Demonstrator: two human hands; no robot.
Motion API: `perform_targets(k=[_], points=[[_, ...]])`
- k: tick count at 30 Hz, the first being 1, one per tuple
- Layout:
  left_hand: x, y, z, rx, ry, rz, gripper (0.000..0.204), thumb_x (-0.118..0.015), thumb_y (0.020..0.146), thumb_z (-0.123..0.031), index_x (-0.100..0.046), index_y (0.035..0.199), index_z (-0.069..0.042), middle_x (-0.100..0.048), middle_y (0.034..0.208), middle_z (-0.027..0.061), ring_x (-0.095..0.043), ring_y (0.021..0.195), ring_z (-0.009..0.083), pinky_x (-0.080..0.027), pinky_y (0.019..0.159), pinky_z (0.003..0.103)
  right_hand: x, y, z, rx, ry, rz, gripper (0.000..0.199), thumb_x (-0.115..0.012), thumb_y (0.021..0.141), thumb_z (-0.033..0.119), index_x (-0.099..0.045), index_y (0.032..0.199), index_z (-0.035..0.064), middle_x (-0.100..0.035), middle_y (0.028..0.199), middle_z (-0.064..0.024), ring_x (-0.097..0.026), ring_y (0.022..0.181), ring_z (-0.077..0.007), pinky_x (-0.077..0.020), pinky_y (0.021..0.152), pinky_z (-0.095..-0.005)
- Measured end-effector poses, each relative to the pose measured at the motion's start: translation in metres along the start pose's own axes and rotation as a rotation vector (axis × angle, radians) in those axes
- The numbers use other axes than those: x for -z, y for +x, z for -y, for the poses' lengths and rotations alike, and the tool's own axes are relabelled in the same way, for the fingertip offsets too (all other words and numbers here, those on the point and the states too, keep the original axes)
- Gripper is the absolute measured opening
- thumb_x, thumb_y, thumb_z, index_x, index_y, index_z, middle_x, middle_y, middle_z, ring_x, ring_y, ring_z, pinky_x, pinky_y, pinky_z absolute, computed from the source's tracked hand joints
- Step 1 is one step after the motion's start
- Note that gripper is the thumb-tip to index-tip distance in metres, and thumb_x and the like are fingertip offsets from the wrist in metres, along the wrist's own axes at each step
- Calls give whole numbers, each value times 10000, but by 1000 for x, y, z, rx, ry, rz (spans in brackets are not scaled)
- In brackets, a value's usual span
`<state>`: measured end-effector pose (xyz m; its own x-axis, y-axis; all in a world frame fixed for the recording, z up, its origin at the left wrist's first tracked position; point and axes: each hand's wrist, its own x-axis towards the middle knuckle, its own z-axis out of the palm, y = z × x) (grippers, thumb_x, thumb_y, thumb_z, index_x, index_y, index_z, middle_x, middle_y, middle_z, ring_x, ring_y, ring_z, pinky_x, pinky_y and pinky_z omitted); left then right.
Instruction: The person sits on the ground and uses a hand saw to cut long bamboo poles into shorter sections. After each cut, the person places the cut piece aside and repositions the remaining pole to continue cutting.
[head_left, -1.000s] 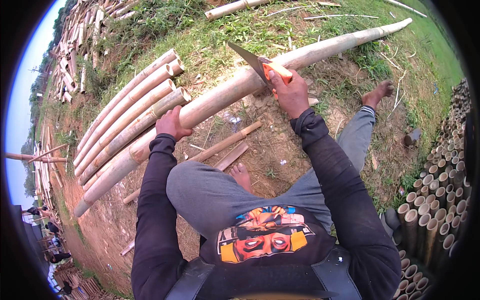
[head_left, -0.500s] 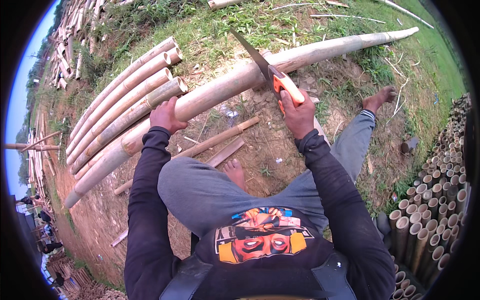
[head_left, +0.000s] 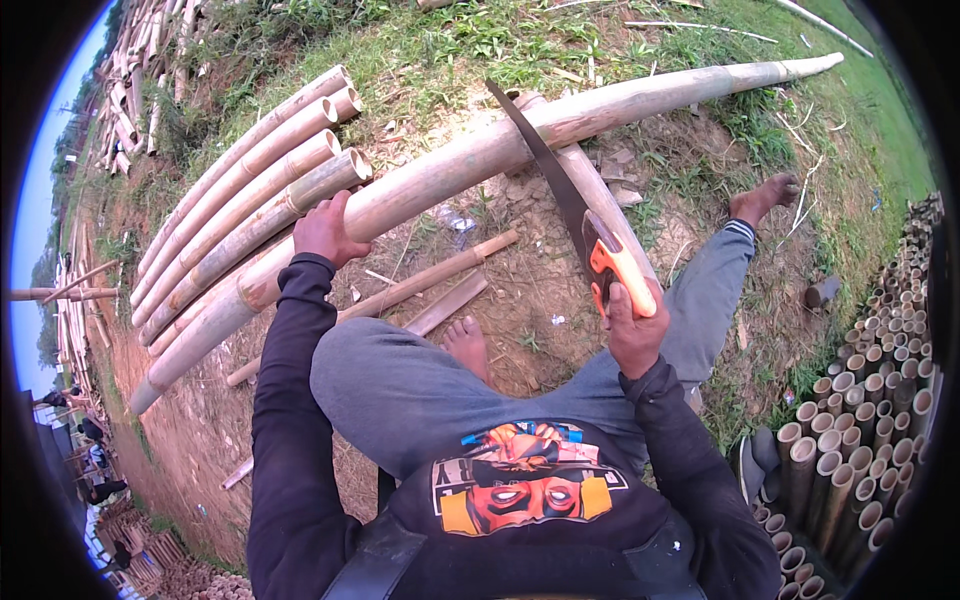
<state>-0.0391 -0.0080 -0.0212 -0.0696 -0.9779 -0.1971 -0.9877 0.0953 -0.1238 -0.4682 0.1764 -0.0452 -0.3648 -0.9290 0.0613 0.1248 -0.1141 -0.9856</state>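
Note:
A long, thick bamboo pole (head_left: 440, 182) lies slantwise in front of me, from the lower left to the upper right. My left hand (head_left: 327, 230) is closed over it, left of the middle, with the thumb on the near side. In my right hand (head_left: 635, 322) is a handsaw (head_left: 565, 195), gripped by its orange and black handle. Its dark blade crosses the pole near the middle, the tip pointing up and away from me. Another bamboo piece (head_left: 610, 210) runs under the pole there, toward my right leg.
Several cut bamboo poles (head_left: 250, 180) lie side by side at the left. Two split bamboo strips (head_left: 430, 275) rest on the ground before my bare foot (head_left: 466, 350). Upright bamboo tubes (head_left: 850, 450) stand packed at the lower right. A bamboo heap (head_left: 130, 90) lies far left.
My right hand has drawn the saw back toward me and slightly right, so the blade's outer part now lies across the pole. My left hand stays on the pole.

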Motion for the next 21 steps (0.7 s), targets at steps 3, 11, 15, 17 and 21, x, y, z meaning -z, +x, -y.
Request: perform_targets(k=[3,11,15,17,21], points=[[5,-1,-4,-4,-9,8,975,-940,638,-480,-536,1469,-172,-710,1273,163,-698,1182,367,-556,1003,509,-73,124,-30,18,-133,54,240,-758,1041,198,-703,1094,-30,-696,856,4,-605,760,-48,-501,663,-247],[12,-3,-5,27,15,47,989,-930,639,-482,-521,1481,-164,-706,1282,165,-708,1160,369,-570,985,493,23,-15,-21,-57,-126,11,221,-734,1040,100,-669,1187,-52,-722,913,-29,-618,750,-48,-509,654,-244],[3,-2,-4,5,10,26,976,-936,627,-454,-538,1467,-155,-712,1266,162,-707,1159,361,-567,974,490,42,-50,3,-5,-148,31,194,-711,1042,66,-661,1186,-56,-748,967,-62,-675,823,-64,-537,716,-235],[3,-2,-3,-12,4,-37,966,-944,624,-440,-550,1457,-150,-712,1271,162,-703,1172,356,-561,983,486,-4,11,-9,84,-58,13,183,-707,1049,74,-667,1181,-46,-739,954,-45,-654,797,-53,-517,686,-227],[14,-3,-3,-3,6,-14,975,-943,627,-460,-547,1467,-164,-708,1286,163,-700,1195,354,-563,999,484,-83,158,-47,180,-122,99,183,-743,1054,178,-683,1055,5,-654,844,37,-573,702,-25,-503,617,-233]])
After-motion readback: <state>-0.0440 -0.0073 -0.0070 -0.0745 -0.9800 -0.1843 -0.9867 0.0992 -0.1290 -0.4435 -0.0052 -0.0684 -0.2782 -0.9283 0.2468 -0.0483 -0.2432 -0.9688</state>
